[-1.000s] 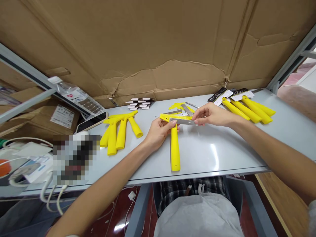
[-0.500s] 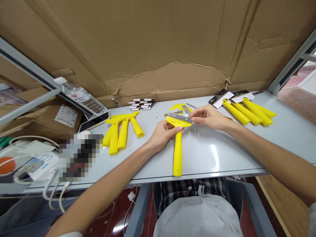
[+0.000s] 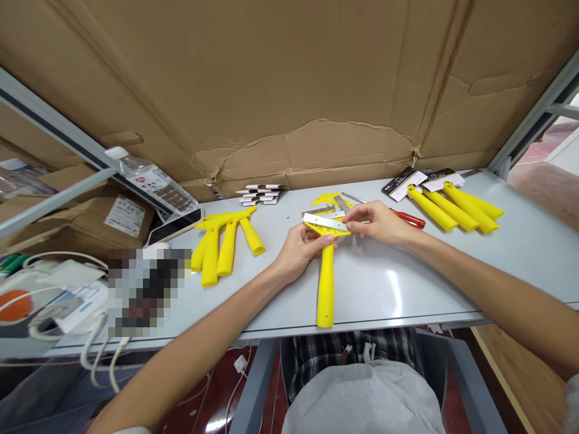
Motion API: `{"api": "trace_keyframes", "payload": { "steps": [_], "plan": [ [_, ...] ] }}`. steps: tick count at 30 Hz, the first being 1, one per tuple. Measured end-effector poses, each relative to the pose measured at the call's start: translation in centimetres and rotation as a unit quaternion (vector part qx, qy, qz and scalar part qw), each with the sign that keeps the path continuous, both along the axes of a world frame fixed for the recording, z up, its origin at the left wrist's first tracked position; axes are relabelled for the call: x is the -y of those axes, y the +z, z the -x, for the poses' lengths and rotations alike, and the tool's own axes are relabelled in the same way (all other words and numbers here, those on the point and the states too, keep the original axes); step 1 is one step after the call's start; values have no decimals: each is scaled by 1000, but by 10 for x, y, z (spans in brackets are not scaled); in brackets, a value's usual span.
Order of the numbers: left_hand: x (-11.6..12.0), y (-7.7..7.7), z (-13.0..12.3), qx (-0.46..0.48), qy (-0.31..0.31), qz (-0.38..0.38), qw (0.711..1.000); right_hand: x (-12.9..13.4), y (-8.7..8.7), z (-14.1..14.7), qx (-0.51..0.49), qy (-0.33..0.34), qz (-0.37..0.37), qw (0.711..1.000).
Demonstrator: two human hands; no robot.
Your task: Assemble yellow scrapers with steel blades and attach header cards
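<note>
A yellow scraper handle (image 3: 325, 283) points toward me near the table's front edge, its wide head held by my left hand (image 3: 299, 250), thumb on top. Across that head lies a flat metal strip (image 3: 323, 222), and my right hand (image 3: 373, 222) pinches its right end. Just behind are a loose yellow scraper part (image 3: 326, 198) and more metal strips (image 3: 342, 204). A screwdriver with a red handle (image 3: 409, 219) lies behind my right wrist. Tiny bits on the table are too small to name.
Several yellow handles (image 3: 225, 244) lie at left; several carded ones (image 3: 465, 202) at right. White-and-black packets (image 3: 261, 194) lie at the back. A phone (image 3: 175, 228), bottle (image 3: 154, 181) and cables (image 3: 88, 343) are at left. Cardboard (image 3: 289, 90) stands behind.
The metal strip now lies flatter over the scraper head and shows a brighter face. My right hand has shifted slightly left, and more of the red screwdriver handle shows.
</note>
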State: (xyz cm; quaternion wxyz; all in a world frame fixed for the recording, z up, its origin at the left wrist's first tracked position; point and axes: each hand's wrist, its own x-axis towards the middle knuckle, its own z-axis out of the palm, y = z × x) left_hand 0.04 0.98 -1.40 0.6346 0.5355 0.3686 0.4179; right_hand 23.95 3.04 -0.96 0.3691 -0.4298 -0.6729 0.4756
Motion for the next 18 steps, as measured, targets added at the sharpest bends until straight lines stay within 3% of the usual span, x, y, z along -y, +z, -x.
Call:
{"api": "trace_keyframes", "payload": {
  "steps": [8, 14, 18],
  "plan": [
    [0, -4, 0, 5, 31, 67, 997, 8, 5, 11, -20, -16, 3, 1000],
    [2, 8, -7, -19, 108, 107, 988, 19, -3, 28, -5, -76, -24, 997],
    [4, 12, -9, -43, 149, 98, 983, 22, -7, 33, -6, -76, -30, 997]
  ]
}}
